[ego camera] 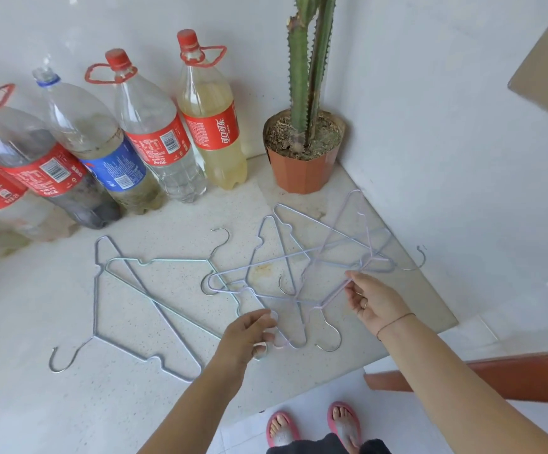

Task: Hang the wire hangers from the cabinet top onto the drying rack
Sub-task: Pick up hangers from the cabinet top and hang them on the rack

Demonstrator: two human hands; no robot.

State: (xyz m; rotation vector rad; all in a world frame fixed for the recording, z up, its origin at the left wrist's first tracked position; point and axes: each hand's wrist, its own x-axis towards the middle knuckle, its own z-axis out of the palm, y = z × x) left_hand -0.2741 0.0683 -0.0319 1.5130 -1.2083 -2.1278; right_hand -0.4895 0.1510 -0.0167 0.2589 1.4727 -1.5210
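On the speckled cabinet top (69,404), towards its right corner, we see a tangle of pale wire hangers (285,256) lying flat, with two silver hangers (174,259) crossed just to their left. Our left hand (249,335) curls its fingers round the wire at the tangle's near edge, while our right hand (374,303) pinches a lilac wire at the tangle's right side with bent fingers. Behind them plastic bottles (154,139) stand along the wall beside a potted cactus (302,165).

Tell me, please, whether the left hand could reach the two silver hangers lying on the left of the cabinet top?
Probably yes: the silver hangers lie flat beside the left hand, with only bare cabinet top between. That hand pinches a lilac hanger, though, so it may need to let go first.
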